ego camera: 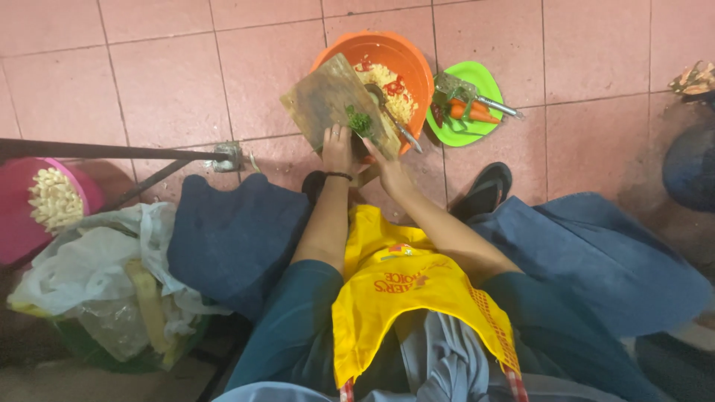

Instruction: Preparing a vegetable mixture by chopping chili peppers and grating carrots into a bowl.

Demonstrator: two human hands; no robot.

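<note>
My left hand (pixel 337 147) grips the near edge of a worn wooden cutting board (pixel 326 95), tilted over an orange bowl (pixel 402 56). Chopped green herbs (pixel 360 120) sit on the board near its lower edge. My right hand (pixel 386 170) holds a knife (pixel 391 117) whose blade lies across the board toward the bowl. The bowl holds chopped pale yellow pieces with red bits (pixel 387 82). I wear a black band on the left wrist and a yellow apron (pixel 402 290).
A green plate (pixel 488 85) with carrots (pixel 477 110) and a peeler lies right of the bowl on pink floor tiles. A pink bowl (pixel 18 216) with peeled cloves is at left, beside a plastic bag of scraps (pixel 112 283). A dark metal bar (pixel 112 151) crosses left.
</note>
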